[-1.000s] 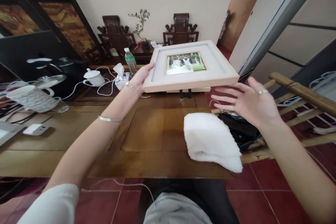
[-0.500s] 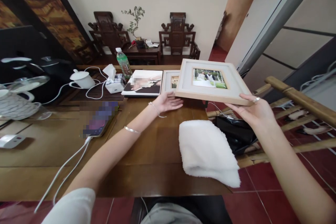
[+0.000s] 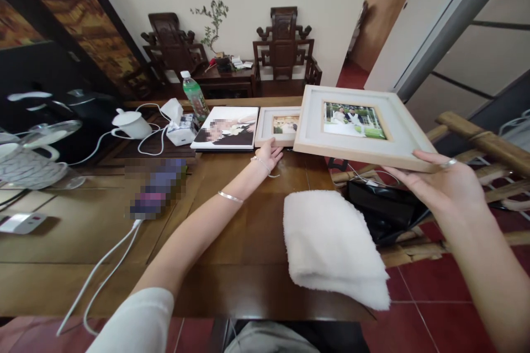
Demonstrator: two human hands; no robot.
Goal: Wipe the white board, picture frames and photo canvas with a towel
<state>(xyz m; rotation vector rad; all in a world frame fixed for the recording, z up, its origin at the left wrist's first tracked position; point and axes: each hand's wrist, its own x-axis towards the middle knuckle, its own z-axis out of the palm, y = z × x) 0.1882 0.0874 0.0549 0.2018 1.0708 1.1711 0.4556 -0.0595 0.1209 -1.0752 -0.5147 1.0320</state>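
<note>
My right hand point(image 3: 451, 185) grips the lower right corner of a large light-wood picture frame point(image 3: 308, 121), thumb on the front and fingers underneath. The frame is held tilted above the table's right end, its photo facing up. At the front edge of a smaller picture frame point(image 3: 265, 127) is my left hand point(image 3: 269, 158), its thumb at the edge and its other fingers stretched out just below. That smaller frame lies on the table, its right side hidden by the large one. Beside it on the left lies a photo album or panel point(image 3: 232, 140) with a partly blurred picture.
A folded white towel point(image 3: 331, 242) lies at the table's front right. A phone point(image 3: 155, 193) on a cable, a tissue box point(image 3: 182, 132), a green-labelled bottle point(image 3: 194, 94) and a lidded white cup point(image 3: 131, 124) stand or lie leftward. A bamboo rack point(image 3: 480, 135) stands at right.
The large picture frame has moved rightward with my right hand, uncovering more of the smaller frame. My left hand has reached forward to the smaller frame's front edge.
</note>
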